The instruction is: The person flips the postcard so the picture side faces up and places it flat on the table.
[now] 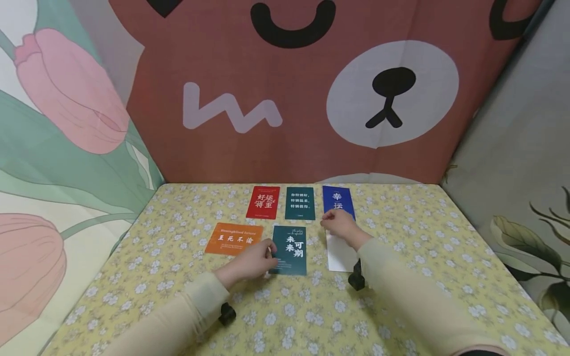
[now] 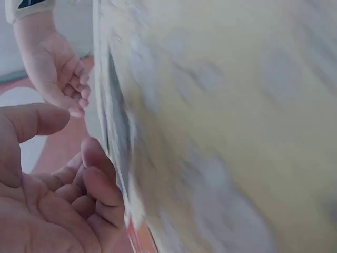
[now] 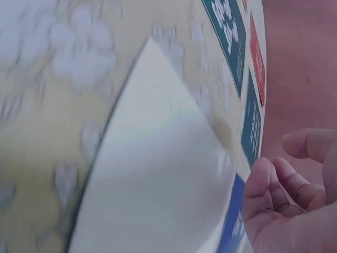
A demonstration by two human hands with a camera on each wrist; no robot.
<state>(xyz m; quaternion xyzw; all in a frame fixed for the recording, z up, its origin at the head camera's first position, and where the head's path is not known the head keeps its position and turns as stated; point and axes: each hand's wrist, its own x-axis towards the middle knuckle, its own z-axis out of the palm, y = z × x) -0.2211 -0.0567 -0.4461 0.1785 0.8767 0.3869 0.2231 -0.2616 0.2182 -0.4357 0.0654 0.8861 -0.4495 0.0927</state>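
Observation:
My left hand hovers by the left edge of the front green card. In the left wrist view its fingers bend loosely, the thumb stands apart, and nothing lies between them. To its left is an orange card with white lettering. Over the far end of a blank white card hangs my right hand, partly covering it and the lower part of a blue card. The right wrist view shows this hand's loosely bent fingers holding nothing, beside the white card.
A red card and another green card form the back row with the blue one. All lie on a yellow floral tablecloth. A brown patterned cloth hangs behind the table.

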